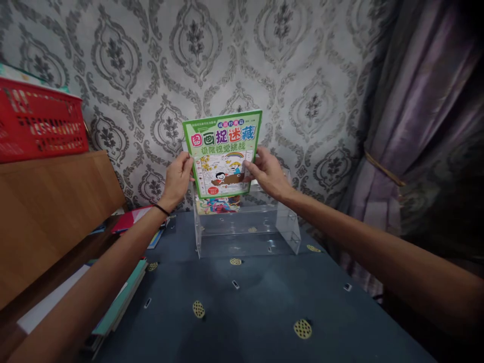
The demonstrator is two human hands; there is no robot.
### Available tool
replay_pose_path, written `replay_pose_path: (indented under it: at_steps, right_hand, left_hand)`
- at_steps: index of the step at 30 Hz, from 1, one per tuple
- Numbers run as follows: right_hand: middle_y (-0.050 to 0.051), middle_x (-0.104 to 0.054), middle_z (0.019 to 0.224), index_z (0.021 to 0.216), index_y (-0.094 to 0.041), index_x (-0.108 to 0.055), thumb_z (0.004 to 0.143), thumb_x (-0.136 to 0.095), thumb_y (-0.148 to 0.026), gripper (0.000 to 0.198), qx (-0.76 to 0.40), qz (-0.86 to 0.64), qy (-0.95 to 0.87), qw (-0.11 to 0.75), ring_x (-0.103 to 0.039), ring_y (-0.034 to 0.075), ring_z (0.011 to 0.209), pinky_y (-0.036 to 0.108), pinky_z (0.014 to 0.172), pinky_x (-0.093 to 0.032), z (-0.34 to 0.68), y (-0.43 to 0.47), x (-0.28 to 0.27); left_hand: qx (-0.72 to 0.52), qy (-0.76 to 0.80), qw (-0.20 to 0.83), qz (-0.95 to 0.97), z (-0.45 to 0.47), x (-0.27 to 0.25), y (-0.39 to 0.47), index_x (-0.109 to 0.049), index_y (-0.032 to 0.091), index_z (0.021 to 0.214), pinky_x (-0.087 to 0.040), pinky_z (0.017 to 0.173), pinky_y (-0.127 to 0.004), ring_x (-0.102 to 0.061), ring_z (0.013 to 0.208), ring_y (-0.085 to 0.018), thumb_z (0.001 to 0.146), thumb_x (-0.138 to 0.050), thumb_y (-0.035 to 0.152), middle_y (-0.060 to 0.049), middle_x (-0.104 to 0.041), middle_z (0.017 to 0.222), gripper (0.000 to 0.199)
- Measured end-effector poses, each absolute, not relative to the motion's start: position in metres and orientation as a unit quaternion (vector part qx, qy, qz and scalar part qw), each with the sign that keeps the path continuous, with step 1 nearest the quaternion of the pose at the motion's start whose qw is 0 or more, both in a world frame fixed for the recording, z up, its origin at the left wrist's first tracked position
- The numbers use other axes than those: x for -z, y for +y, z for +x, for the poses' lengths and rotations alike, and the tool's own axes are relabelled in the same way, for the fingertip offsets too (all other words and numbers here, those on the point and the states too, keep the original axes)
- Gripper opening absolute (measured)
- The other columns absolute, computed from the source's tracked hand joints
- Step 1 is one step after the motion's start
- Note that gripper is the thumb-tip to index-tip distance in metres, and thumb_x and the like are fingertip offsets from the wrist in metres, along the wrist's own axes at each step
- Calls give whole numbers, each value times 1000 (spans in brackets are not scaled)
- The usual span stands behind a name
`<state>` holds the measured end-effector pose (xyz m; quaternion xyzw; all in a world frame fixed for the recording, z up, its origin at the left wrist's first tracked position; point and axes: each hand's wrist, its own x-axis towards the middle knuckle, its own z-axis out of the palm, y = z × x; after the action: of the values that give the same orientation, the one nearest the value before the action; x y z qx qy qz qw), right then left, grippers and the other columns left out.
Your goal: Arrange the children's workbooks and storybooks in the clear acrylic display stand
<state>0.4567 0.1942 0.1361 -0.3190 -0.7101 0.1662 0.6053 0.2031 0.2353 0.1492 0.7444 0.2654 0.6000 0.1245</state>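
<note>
A green-bordered picture book (223, 166) with large coloured Chinese characters on its cover is held upright between my two hands. My left hand (177, 179) is closed on its left edge, thumb at the front. On the right edge, my right hand (270, 174) grips it with the thumb laid over the cover. Just behind and below it stands a clear acrylic tiered rack (245, 242). Another colourful book (219, 205) rests in the rack, its upper part hidden by the green one.
Books and papers (124, 297) lie stacked at the left of the dark blue pineapple-print tablecloth (264, 297). A red basket (41, 121) sits on a wooden cabinet (56, 212). At right hangs a tied purple curtain (381, 151); patterned wallpaper (321, 60) covers the wall behind.
</note>
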Motion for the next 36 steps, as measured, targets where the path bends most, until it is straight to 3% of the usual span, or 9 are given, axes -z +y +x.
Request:
replay_pose_path:
  at_steps: [6,13,23,31,36]
  right_hand:
    - [7,-66,102,109,-25,-52,82,-65,-51,39,-178,-344,-693,609,-67,25,84,41,60,-63,451,212,-107]
    - [5,-65,94,99,-24,-51,81,-64,-49,34,-207,-355,-677,610,-65,23,83,39,60,-63,445,227,-91]
    - [7,-69,113,106,-25,-51,80,-66,-50,40,-204,-316,-686,623,-68,24,89,37,60,-63,447,236,-116]
    - [7,-67,106,106,-24,-52,80,-64,-49,38,-229,-333,-684,607,-67,25,91,39,63,-63,448,247,-100]
    - [5,-64,94,101,-24,-55,86,-59,-46,26,-137,-400,-697,579,-62,23,85,37,64,-58,450,253,-93]
  left_hand:
    - [-595,312,117,731,204,-127,247,-50,21,79,-51,50,-22,-55,59,-13,95,-49,32,1,-51,70,20]
    - [-584,353,116,722,202,-113,262,-50,21,80,-49,51,-23,-56,53,-13,94,-49,30,3,-52,65,17]
    - [-615,315,95,716,206,-136,269,-52,20,82,-48,50,-21,-55,56,-12,94,-48,28,2,-52,70,15]
    - [-603,337,107,715,201,-119,281,-56,20,86,-48,53,-24,-56,57,-14,93,-50,33,0,-57,73,16]
    - [-594,348,109,718,200,-108,285,-52,21,82,-46,51,-23,-55,54,-13,92,-47,34,2,-55,69,17]
